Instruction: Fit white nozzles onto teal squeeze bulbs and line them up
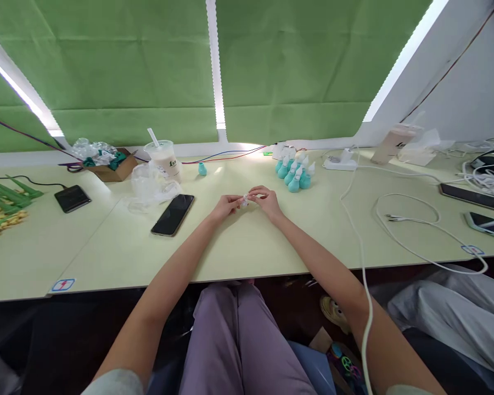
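1. We have the bare left hand [225, 207] pinching a small, clear plastic piece [245, 201] in its fingertips.
2. Right hand [268, 202] pinches the same piece from its side.
3. Piece is between both hands, over the pale yellow-green tabletop [247, 249]; we can't tell if touching.
4. Round-bodied teal bottles with pointed white tips [293, 184] cluster beyond, rightward.

Bright daylight through gaps between green fabric blinds [135, 71]; glare patch on pale cream flat tabletop [234, 252]; dark reddish floor [294, 310] deep in shadow; edges stretched.
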The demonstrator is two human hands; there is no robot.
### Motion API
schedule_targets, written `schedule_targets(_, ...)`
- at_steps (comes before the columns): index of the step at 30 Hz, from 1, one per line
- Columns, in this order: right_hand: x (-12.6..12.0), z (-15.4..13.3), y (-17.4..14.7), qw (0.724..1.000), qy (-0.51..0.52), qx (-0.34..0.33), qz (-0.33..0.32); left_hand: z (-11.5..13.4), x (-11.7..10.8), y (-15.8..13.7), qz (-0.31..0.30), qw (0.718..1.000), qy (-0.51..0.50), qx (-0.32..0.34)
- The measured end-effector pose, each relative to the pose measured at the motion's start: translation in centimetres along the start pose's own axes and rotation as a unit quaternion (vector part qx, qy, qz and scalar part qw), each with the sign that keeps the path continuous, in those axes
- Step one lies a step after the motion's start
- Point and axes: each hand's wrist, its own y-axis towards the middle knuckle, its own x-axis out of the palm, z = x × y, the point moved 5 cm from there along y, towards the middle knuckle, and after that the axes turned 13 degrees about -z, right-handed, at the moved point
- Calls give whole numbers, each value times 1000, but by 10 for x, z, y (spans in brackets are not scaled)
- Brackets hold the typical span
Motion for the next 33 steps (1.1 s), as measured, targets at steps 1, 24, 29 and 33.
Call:
schedule_targets(1,0,1,0,1000,2,-4,4,0,1,0,-3,1000,-4,0)
schedule_targets(24,1,-3,-4,1000,-14,11,14,0,5,5,3,1000,-18,-13)
schedule_targets(29,4,6,-4,998,-14,53,11,-4,6,7,6,1000,-9,-5)
schedule_targets(33,6,14,-6,995,27,99,14,-3,7,6,3,1000,-3,-5)
